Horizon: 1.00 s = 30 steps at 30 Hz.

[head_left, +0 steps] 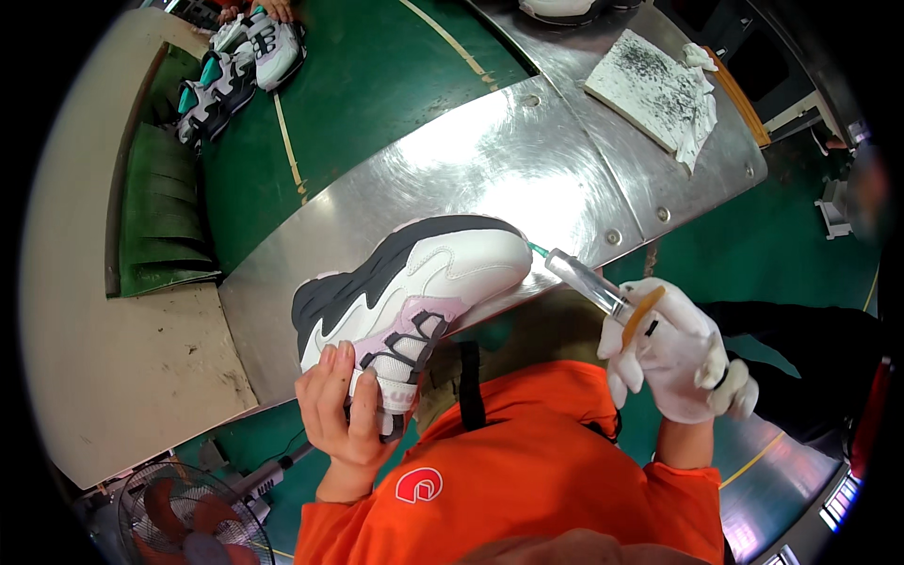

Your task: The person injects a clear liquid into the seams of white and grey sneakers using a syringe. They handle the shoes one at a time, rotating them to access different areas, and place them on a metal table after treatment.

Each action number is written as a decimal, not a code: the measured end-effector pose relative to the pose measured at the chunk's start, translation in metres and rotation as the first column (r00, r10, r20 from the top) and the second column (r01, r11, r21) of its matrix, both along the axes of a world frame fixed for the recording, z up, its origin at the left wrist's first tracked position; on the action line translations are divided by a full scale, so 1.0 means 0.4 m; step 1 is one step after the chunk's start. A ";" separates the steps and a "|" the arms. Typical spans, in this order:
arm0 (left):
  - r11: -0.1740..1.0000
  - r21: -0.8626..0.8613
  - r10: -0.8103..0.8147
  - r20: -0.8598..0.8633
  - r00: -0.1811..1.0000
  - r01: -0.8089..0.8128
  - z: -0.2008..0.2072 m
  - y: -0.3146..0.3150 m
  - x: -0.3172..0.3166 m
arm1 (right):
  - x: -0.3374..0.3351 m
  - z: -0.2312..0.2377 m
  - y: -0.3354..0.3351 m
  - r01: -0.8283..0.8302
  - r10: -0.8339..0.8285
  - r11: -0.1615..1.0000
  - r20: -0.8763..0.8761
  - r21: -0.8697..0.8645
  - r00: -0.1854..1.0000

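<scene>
- A white, dark grey and lilac sports shoe [452,273] is held over the near part of a shiny metal bench [377,188]; whether the bench is touched by it cannot be told.
- The shoe is tipped on its side, with its toe pointed to the right and its dark sole turned away from the wearer.
- The shoe is grasped around its collar and tongue by the bare left hand [341,405], whose fingers are spread over the upper.
- A clear, tube-shaped applicator with a thin green tip [586,282] is gripped at its rear end by the right hand [664,348], which is covered by a white glove.
- An orange-brown curved piece [643,318] is seen at the applicator's rear.
- The green tip is brought to the edge of the toe; whether contact is made cannot be told.
- On the bench's far right part, a white slab speckled with black [650,94] is laid, with crumpled white material at its edge.
- Beyond the bench, a green surface [377,94] is crossed by pale lines.
- At upper left, grey and white shoes with turquoise parts [235,80] are clustered near a co-worker's hand [278,8].
- At lower left, a fan with orange blades [165,504] is placed.
</scene>
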<state>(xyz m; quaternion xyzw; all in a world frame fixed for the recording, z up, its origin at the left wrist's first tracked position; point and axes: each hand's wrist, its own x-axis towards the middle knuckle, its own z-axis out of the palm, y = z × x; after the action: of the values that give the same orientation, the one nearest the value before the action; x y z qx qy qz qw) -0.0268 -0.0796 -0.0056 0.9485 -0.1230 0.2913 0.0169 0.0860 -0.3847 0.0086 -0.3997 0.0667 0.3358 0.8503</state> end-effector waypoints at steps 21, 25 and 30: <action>0.894 -0.428 -0.079 -0.444 0.893 -0.134 0.143 0.096 0.287 | 0.071 -0.208 0.091 -0.062 0.200 0.978 0.813 -0.199 0.547; 0.829 -0.512 -0.110 -0.543 0.833 -0.224 0.142 0.106 0.316 | 0.040 -0.275 0.110 0.038 0.086 0.992 0.854 -0.122 0.513; 0.889 -0.358 -0.138 -0.805 0.577 -0.286 0.214 0.141 0.368 | 0.027 -0.299 0.108 0.024 0.076 0.993 0.791 -0.114 0.606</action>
<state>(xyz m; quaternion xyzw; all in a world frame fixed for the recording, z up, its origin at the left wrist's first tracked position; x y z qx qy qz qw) 0.1205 -0.0234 0.0798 0.9478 0.0108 -0.1552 0.2782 0.0967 -0.3415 -0.1110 -0.5554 -0.3042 0.1317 0.7627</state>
